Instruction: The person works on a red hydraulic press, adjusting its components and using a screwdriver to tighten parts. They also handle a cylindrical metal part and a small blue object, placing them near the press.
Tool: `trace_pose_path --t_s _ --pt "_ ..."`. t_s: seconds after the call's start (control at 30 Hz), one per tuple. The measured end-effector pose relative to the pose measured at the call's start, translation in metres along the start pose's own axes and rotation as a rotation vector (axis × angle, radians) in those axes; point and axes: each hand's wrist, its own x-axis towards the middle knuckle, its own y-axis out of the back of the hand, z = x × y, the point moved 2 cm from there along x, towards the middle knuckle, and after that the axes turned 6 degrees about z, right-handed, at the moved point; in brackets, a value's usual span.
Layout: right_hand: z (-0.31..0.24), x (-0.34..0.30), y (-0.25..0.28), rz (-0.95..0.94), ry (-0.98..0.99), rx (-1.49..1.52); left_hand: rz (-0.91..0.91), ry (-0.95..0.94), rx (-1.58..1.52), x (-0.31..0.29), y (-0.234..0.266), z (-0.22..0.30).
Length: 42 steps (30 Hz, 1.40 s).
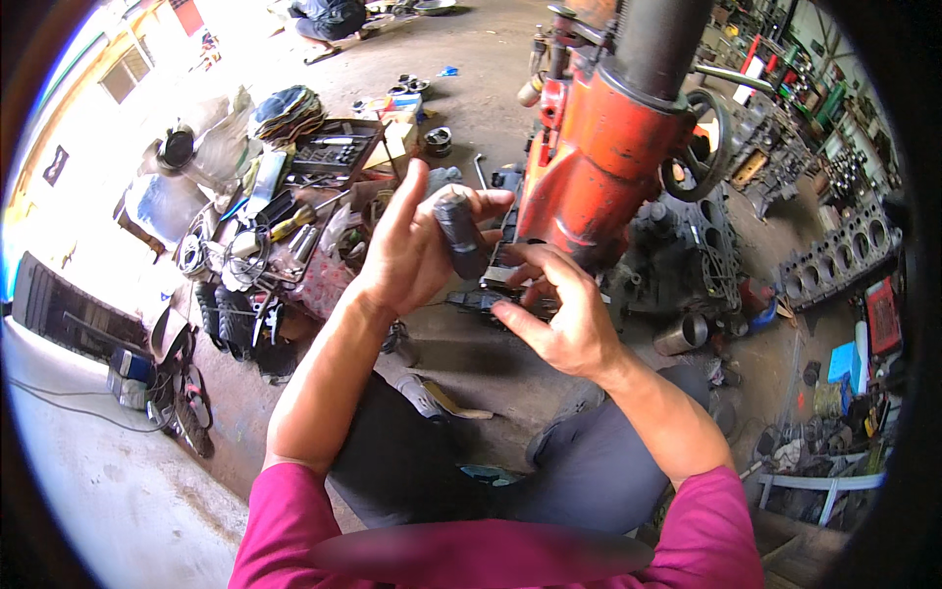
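My left hand (400, 252), thumb raised, holds a dark, short cylindrical piece (458, 234) against its fingers. The piece stands tilted and has a rounded, lighter grey upper end; its exact kind does not show. To its right my right hand (569, 319) is open, fingers apart and curved toward the lower end of the piece, with nothing seen in it. Beyond both hands rises a large red machine column (615, 147) with a thick dark shaft. Dark metal parts at its foot are partly hidden by my hands.
To the left lie a tool case (339, 147), a yellow-handled screwdriver (292, 224), cables and rags. An engine block (844, 257) sits at the right, near a metal sleeve (682, 336) and a red case (884, 316). Another person (329, 18) is at the far left.
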Motion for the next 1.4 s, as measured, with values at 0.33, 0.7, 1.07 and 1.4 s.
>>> trace_pose_path --t_s 0.33,0.7,1.07,1.4 --pt "-0.026 -0.006 0.042 0.023 -0.11 0.202 -0.118 -0.324 0.816 0.021 -0.066 -0.046" --pt "-0.046 -0.024 0.094 0.171 0.23 -0.263 -0.225 -0.69 1.205 0.015 -0.111 -0.055" --pt "-0.053 -0.019 0.143 0.422 0.285 -0.207 0.235 -1.141 0.897 0.163 -0.078 0.149" --pt "-0.034 0.002 0.116 0.159 0.279 -0.546 0.775 -0.592 1.002 0.247 0.032 0.081"
